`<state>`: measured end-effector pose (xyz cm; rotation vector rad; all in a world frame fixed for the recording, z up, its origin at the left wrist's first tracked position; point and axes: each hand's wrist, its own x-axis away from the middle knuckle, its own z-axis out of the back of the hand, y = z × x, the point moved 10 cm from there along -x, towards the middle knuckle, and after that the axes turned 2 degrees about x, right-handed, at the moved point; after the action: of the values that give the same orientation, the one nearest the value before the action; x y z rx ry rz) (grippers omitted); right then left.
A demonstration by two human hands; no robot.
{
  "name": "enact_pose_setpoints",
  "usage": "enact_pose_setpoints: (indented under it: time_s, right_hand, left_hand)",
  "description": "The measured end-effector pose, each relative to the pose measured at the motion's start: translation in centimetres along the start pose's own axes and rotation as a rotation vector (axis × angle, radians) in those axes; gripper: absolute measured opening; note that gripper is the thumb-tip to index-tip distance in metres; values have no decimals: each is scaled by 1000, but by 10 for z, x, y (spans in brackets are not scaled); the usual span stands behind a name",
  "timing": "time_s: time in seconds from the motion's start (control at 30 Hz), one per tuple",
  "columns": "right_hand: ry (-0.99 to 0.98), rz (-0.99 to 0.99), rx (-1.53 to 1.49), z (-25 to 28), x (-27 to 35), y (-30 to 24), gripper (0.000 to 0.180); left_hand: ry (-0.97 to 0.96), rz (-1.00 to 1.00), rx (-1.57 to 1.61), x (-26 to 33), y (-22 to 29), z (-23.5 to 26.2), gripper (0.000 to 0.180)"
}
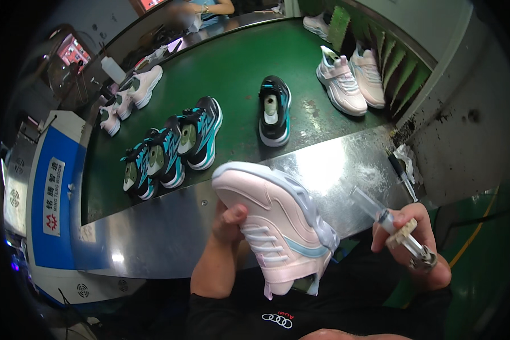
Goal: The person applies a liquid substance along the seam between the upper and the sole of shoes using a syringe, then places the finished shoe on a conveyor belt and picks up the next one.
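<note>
My left hand [229, 224] grips a pale pink sneaker [254, 190] from its left side, near the toe and laces. The shoe is tilted, toe up and to the left, its heel opening toward me. It has white laces, a light blue side stripe and a pale bluish sole. To the right of the shoe, my right hand [418, 225] is closed round a clear plastic syringe [370, 205], whose barrel points up and left toward the sole. A beige pad surrounds its middle, and a metal piece sits at the plunger end. Syringe and shoe are apart.
A metal ledge [170, 212] borders the green belt [232, 93]. Black-and-teal sneakers [201, 133] stand there, with pink ones [341, 85] at the right and far left. A black-handled tool [399, 173] lies by the right wall. Another person [212, 8] sits beyond.
</note>
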<state>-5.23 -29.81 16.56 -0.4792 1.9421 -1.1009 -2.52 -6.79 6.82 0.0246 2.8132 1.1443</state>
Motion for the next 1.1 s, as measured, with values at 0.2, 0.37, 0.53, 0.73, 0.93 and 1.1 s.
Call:
enact_pose_setpoints:
  time_s: [0.2, 0.37, 0.53, 0.73, 0.93, 1.1]
  right_hand:
    - [-35, 0, -264, -36, -34, -3, 93]
    - [-85, -93, -362, -53, -50, 0, 86]
    - [-120, -115, -356, -61, -54, 10, 85]
    - [-90, -124, -362, -60, -53, 14, 87]
    - [-79, -144, -348, -58, -52, 15, 86]
    - [-56, -188, -333, -55, -51, 20, 86]
  left_hand:
    - [-25, -111, -117, 4, 10, -8, 73]
    - [-186, -153, -240, 6, 0, -16, 73]
    - [-265, -228, -272, 14, 13, -30, 71]
    - [-369, -336, -414, 18, 21, -50, 72]
    - [-368, -330, -416, 18, 23, -50, 72]
    - [-324, -314, -472, 19, 24, -44, 72]
